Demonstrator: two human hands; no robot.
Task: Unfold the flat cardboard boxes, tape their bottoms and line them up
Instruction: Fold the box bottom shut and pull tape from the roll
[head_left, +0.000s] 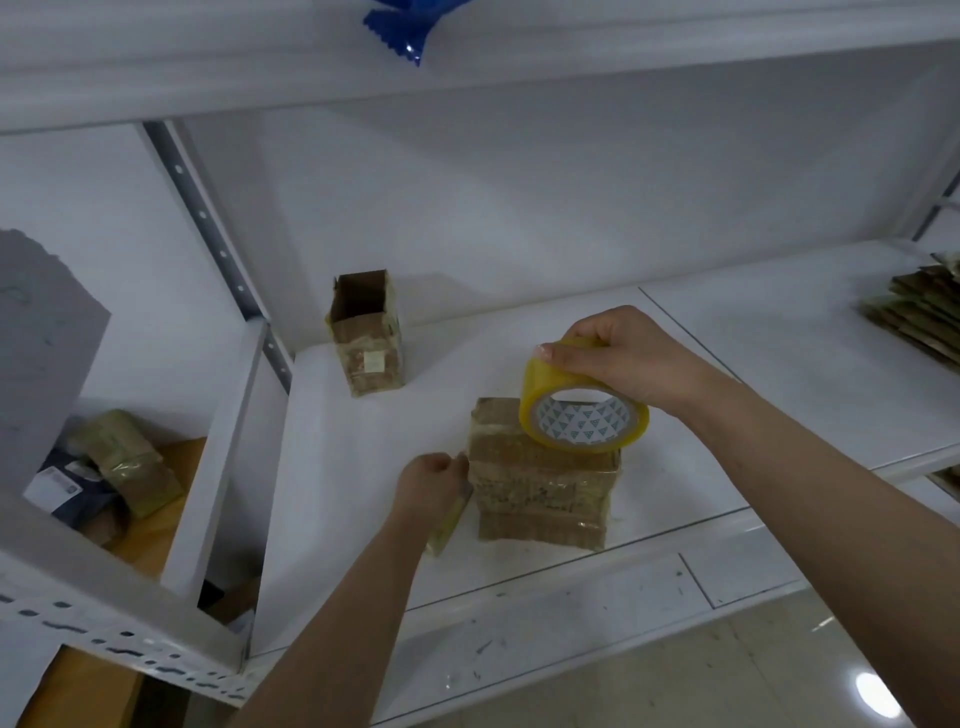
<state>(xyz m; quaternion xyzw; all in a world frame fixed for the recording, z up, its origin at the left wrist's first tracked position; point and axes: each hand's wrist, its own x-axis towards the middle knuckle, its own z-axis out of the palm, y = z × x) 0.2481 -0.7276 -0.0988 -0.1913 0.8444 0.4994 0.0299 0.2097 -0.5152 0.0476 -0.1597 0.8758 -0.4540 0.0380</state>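
A small cardboard box (540, 488) stands upside down on the white shelf (779, 364), its sides covered in old tape. My right hand (618, 358) grips a yellow tape roll (582, 415) resting on the box's upturned bottom. My left hand (431, 483) has curled fingers against the box's left side, where a strip of tape (449, 519) hangs down. A second box (366, 332) stands upright and open-topped at the back left of the shelf. A stack of flat boxes (919, 306) lies at the right edge.
A perforated metal upright (218, 234) and a lower side shelf (62, 561) stand to the left, with taped parcels (124, 462) below. An upper shelf (467, 67) carries a blue packet (400, 26). The shiny floor (727, 675) lies beneath.
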